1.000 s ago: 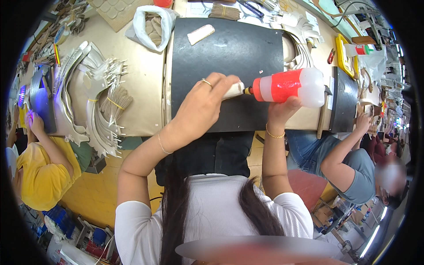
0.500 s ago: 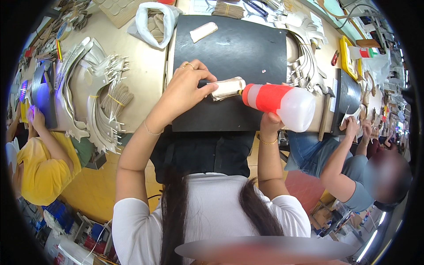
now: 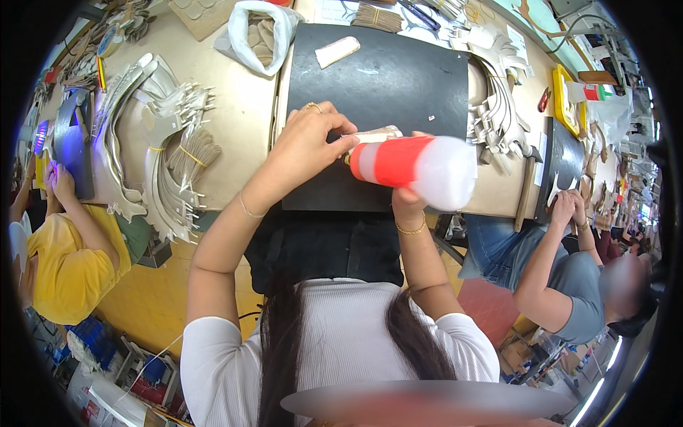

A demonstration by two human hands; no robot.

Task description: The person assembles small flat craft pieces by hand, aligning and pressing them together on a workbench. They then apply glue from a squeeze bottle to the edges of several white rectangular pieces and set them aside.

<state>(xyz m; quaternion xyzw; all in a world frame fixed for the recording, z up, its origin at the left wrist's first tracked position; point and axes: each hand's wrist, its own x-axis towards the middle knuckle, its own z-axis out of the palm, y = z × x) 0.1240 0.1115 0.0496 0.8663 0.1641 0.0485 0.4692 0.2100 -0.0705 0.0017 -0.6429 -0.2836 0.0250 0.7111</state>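
Observation:
My right hand is wrapped round a squeeze bottle, translucent white with a wide red band. The bottle lies tilted on its side, its narrow tip pointing left, just below my left fingertips. Thumb and fingers of my left hand are closed on the left end of a small stack of cream strips. Most of that stack is hidden behind the bottle, so I cannot tell whether the tip touches it. Under both hands lies a black mat. Another cream strip rests on its far left part.
Bundles of cut cream pieces cover the table at left, with more pieces at right. A white bag of oval pieces stands at the back left. A hammer lies right of the mat. People sit working on both sides.
The bottle has moved left with my right hand, from the stack's right end to its left end, and now covers much of the stack. My left hand stays at the stack.

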